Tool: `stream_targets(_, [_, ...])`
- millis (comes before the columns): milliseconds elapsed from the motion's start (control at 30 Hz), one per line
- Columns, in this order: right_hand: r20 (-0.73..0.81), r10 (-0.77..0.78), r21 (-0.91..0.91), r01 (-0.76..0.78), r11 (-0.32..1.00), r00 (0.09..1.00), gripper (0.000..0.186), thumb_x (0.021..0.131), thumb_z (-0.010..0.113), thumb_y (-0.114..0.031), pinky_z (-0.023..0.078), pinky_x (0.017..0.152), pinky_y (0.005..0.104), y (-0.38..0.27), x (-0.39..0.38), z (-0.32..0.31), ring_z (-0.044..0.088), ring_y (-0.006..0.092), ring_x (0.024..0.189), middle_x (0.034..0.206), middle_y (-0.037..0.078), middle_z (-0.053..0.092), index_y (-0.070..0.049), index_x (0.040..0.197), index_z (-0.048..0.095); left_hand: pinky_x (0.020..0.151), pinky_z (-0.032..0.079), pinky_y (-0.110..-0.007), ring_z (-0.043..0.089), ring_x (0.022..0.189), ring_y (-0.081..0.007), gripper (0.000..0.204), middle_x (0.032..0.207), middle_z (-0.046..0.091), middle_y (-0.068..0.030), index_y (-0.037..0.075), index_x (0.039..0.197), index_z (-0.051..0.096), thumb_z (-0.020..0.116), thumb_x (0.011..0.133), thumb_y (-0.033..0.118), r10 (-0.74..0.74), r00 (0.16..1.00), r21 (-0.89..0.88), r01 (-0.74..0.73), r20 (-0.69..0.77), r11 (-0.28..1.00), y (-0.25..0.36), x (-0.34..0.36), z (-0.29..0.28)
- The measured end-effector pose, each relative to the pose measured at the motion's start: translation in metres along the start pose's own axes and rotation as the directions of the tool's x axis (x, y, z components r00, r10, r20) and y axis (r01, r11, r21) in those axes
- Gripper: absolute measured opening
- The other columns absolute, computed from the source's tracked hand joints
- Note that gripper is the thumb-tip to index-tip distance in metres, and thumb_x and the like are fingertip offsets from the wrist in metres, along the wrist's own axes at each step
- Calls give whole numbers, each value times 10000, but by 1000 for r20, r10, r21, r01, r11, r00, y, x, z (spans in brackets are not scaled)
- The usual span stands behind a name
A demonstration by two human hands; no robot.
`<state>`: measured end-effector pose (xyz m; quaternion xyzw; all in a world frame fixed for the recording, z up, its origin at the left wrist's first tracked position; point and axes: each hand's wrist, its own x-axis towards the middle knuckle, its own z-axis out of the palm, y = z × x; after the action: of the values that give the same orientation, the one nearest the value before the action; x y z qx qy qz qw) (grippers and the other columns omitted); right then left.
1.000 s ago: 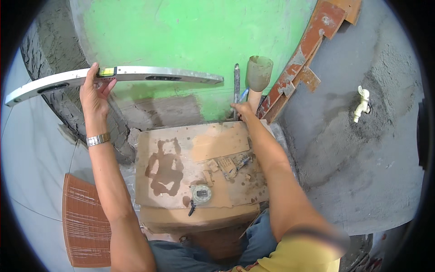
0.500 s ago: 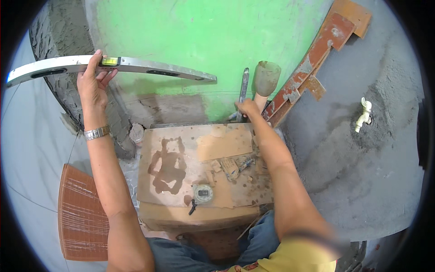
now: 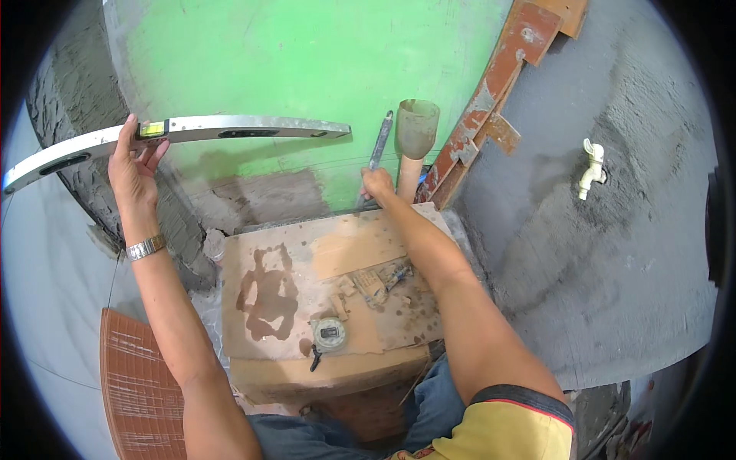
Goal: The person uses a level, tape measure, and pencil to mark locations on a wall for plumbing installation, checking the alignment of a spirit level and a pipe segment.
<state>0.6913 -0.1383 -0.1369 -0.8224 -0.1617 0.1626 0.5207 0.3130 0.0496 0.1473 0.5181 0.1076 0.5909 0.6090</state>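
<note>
My left hand (image 3: 135, 176) grips a long silver spirit level (image 3: 245, 127) beside its yellow-green vial, holding it across the plastered strip and the green wall. At the middle, my right hand (image 3: 374, 185) is closed round a grey, stained metal bar (image 3: 382, 136), which stands slightly tilted, its top leaning right. Right of that hand are an upright pale pipe (image 3: 408, 178) topped by a greenish translucent cup-like piece (image 3: 418, 123) and a partly hidden blue object (image 3: 423, 177). Below my hands lies a spotted cardboard-covered box (image 3: 257, 345) with a round tape measure (image 3: 330, 334).
Red-brown stained boards (image 3: 540, 34) lean diagonally at the right of the green wall (image 3: 253, 54). A white tap (image 3: 592, 169) projects from the grey cement wall (image 3: 644, 268). Rough wet plaster (image 3: 69, 84) borders the left side; brown tiles (image 3: 130, 376) stand at lower left.
The bar in my right hand has tilted, its top now leaning right, and stands further from the blue object. The level has shifted within the view, which has itself moved a little.
</note>
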Motion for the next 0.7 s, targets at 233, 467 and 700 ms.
stream_targets(233, [220, 145, -541, -3, 841, 965, 323, 843, 575, -290, 530, 559, 378, -12, 11, -25, 628, 223, 517, 606, 117, 654, 12, 773, 667, 737, 622, -344, 679, 888, -225, 303, 955, 651, -71, 24, 1016, 652, 758, 836, 244, -21, 999, -60, 23, 42, 998, -14, 1, 25])
stream_targets(467, [397, 190, -782, 223, 582, 898, 357, 810, 618, -304, 476, 523, 400, -34, -34, -108, 590, 205, 508, 582, 74, 636, -49, 560, 625, 735, 621, -340, 671, 885, -202, 290, 974, 651, -77, 7, 1042, 656, 732, 863, 222, 31, 999, 56, -30, -29, 998, -3, 9, -16])
stream_targets(700, [-99, 101, -658, -141, 740, 990, 686, 679, 743, -665, 539, 701, 413, 41, -35, -228, 693, 302, 731, 817, 168, 722, 8, 814, 714, 719, 616, -311, 672, 844, -189, 291, 961, 649, -75, 6, 1024, 644, 753, 844, 207, 18, 1000, 21, -18, 15, 1000, -6, 15, -6])
